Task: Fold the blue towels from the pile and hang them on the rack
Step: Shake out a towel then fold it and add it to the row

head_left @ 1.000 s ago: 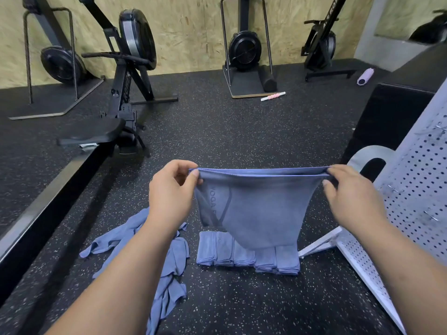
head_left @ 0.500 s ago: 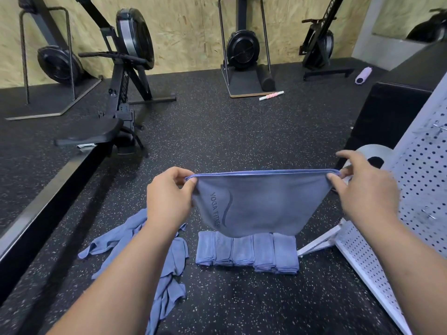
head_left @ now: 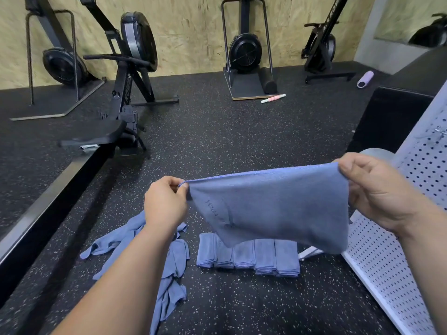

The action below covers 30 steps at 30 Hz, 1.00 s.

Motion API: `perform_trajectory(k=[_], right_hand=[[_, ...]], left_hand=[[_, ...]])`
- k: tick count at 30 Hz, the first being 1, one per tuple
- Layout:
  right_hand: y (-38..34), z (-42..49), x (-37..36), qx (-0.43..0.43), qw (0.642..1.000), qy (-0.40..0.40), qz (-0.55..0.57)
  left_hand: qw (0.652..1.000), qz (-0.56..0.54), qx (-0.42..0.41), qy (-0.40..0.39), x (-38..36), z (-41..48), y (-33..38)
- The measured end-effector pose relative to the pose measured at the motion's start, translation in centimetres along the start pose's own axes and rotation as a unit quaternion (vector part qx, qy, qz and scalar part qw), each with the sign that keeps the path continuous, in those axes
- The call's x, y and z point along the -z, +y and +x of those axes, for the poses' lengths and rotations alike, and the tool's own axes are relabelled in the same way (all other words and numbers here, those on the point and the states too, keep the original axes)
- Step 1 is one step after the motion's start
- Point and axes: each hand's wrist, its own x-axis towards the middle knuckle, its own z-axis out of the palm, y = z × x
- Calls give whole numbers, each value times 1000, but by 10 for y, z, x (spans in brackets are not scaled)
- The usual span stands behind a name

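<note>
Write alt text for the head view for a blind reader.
The left hand and right hand pinch the top corners of a blue towel, spread above the floor. Below: a row of folded towels, a loose pile left, a pegboard rack right.

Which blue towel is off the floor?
The towel stretched between left hand and right hand; the folded row and crumpled pile lie on the floor.

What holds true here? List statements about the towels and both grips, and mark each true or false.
1. The left grip and right grip each pinch a top corner of the held towel. True.
2. The folded towels sit on the rack. False: they lie in a row on the floor, beside it.
3. An unfolded pile lies left of the folded towels. True.
4. The held towel touches the floor. False: it hangs in the air.
</note>
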Motion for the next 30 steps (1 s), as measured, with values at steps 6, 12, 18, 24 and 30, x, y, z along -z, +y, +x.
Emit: perform_trajectory(k=[6, 12, 18, 24, 30], right_hand=[[2, 1, 7, -46, 997, 67, -7], [32, 18, 27, -79, 956, 282, -30], [43, 24, 26, -94, 933, 346, -31], [68, 32, 1, -98, 928, 348, -84], [82, 31, -46, -99, 950, 268, -124]], left_hand=[[957, -273, 99, -11, -5, 4, 4], [848, -470, 148, -197, 1, 2, 21], [823, -482, 218, -208, 2, -3, 27], [879, -390, 238, -138, -21, -24, 30], [885, -379, 205, -177, -45, -53, 41]])
